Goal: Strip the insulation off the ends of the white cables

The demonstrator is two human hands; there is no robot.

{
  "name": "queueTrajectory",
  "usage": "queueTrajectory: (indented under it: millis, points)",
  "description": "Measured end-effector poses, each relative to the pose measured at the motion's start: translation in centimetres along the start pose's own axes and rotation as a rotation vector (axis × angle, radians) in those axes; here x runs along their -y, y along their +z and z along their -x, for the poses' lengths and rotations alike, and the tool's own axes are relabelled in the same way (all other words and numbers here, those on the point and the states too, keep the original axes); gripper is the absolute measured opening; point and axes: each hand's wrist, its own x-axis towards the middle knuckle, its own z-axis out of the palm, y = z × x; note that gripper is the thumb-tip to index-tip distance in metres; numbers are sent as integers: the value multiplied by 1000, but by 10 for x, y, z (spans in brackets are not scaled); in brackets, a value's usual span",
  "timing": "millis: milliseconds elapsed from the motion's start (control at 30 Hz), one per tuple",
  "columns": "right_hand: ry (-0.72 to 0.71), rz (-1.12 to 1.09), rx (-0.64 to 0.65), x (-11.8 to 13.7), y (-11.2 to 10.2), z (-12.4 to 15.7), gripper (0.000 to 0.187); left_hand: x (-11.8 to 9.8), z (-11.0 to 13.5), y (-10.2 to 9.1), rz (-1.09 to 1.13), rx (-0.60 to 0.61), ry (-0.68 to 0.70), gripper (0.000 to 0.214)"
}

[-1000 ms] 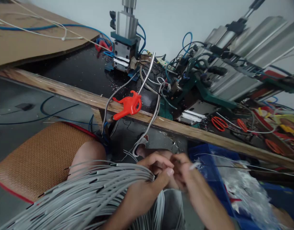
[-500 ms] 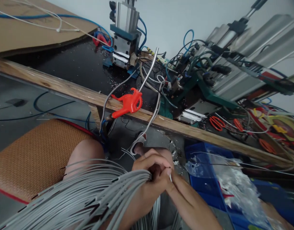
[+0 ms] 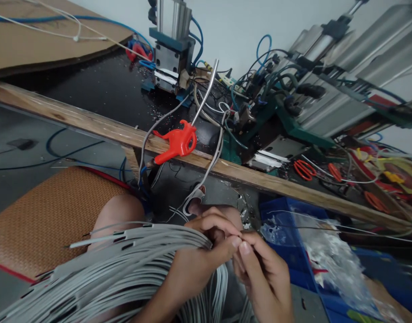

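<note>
A thick bundle of grey cables point(image 3: 125, 264) lies across my lap, with dark marks or stripped spots showing along it. My left hand point(image 3: 206, 260) is curled around the bundle's near end, its thumb and forefinger pinched together. At those fingertips, my right hand point(image 3: 268, 273) also pinches with thumb and forefinger. The two hands touch there. Whatever small piece lies between the right fingertips is hidden; it may be a cable end, but I cannot tell.
Ahead is a wood-edged workbench point(image 3: 91, 128) with a red air blow gun point(image 3: 179, 142) hanging at its edge. Pneumatic presses point(image 3: 167, 58) stand on it, with orange-handled scissors point(image 3: 304, 170) to the right. A blue crate point(image 3: 283, 264) holds clear plastic. A woven seat point(image 3: 54, 220) is at left.
My right hand has turned and come up, so its thumb and forefinger now meet the left fingertips. The cables have shifted a little on my lap, and the view has moved slightly.
</note>
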Motion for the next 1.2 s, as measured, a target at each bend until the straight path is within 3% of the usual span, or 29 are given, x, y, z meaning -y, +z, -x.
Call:
queueTrajectory:
  millis: [233,367,467,567,667,733,800,900,1000,1067,1200]
  points:
    - [104,-29,-265,4,27,10,37,8,11,6,-105,-150,28,14]
    - [46,42,-338,0,37,11,35,11,17,15,-181,-228,32,18]
    - [-74,137,-292,-6,31,7,29,11,15,17,-181,-241,30,16]
    - [-205,256,-149,-7,9,-1,20,6,9,9,-181,-203,7,14]
    - [-290,358,89,0,-15,-13,15,-1,0,-3,-215,-29,-62,15]
    - [-326,381,173,5,-21,-18,15,-3,-2,-8,-237,64,-106,15]
    - [-334,361,95,7,-14,-19,15,0,1,-6,-233,18,-106,14]
    - [-287,293,-116,0,9,-12,16,12,12,7,-225,-250,-68,15]
    - [-239,279,-189,-10,24,-6,17,21,18,16,-263,-370,-69,16]
    - [-234,277,-156,-12,22,-5,17,19,16,14,-246,-323,-84,16]
    - [-268,306,33,-8,1,-12,19,5,1,-2,-203,-52,-134,14]
